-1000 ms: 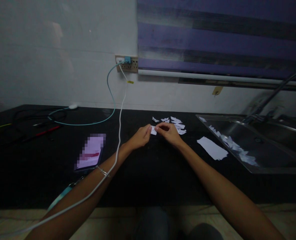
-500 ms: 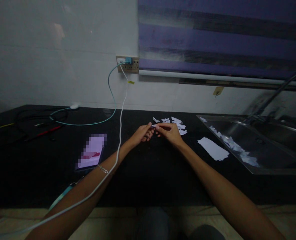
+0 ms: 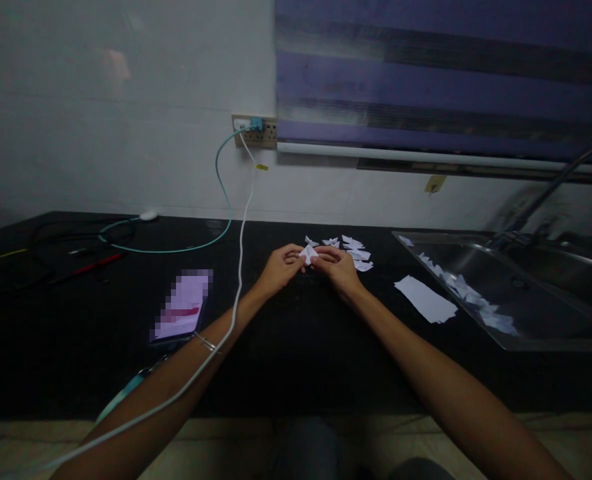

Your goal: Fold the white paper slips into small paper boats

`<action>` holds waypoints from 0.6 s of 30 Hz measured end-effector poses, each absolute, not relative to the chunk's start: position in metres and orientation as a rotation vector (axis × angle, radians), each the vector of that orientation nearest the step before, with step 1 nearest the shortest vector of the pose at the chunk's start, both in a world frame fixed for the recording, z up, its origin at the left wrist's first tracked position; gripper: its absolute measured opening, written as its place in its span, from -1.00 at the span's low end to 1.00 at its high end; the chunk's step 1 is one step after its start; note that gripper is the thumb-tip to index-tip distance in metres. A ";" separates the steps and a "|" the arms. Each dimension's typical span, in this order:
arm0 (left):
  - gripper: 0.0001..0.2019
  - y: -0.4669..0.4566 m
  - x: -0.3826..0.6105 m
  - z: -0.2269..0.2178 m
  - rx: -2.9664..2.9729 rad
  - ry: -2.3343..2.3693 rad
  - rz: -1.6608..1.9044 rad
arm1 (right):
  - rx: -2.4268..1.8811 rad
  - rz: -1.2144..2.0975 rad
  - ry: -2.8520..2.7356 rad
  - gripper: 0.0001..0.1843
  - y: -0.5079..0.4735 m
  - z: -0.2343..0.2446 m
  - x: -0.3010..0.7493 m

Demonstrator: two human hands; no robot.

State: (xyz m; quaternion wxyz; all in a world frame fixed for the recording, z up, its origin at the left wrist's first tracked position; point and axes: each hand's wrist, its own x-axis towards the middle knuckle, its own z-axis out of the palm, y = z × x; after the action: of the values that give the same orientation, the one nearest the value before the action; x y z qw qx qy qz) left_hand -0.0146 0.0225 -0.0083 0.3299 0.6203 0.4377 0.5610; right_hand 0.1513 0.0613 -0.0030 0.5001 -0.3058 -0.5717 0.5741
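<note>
White paper scrap [image 3: 308,254] — pinched | left hand [image 3: 279,268] | right hand [image 3: 337,268] — fingertips closed

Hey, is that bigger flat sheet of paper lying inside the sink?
No, the flat paper sheet lies on the black counter, just left of the sink.

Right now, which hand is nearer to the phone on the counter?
Left. The left hand is to the right of the phone and farther back; the right hand is beyond it, further right. Both pinch one paper scrap.
</note>
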 end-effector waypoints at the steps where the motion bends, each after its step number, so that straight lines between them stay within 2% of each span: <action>1: -0.76 0.023 -0.015 -0.008 1.632 1.143 1.476 | -0.750 1.409 -1.355 -0.61 0.060 -0.003 0.150; 6: -0.77 0.018 -0.014 -0.002 1.677 1.165 1.541 | -0.753 1.457 -1.211 -0.74 0.056 -0.001 0.146; 13: -0.80 0.007 -0.017 0.009 1.585 1.164 1.517 | -0.673 1.469 -1.217 -0.79 0.055 0.001 0.146; 18: -0.66 0.006 -0.016 0.010 1.429 1.003 1.465 | -0.671 1.284 -1.417 -0.85 0.057 0.003 0.150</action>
State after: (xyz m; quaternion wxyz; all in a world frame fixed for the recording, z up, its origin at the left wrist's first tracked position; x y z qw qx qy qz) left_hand -0.0160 0.0065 0.0096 0.4180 0.5697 0.3997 0.5840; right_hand 0.1496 0.0568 0.0026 0.5291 -0.2810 -0.5933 0.5377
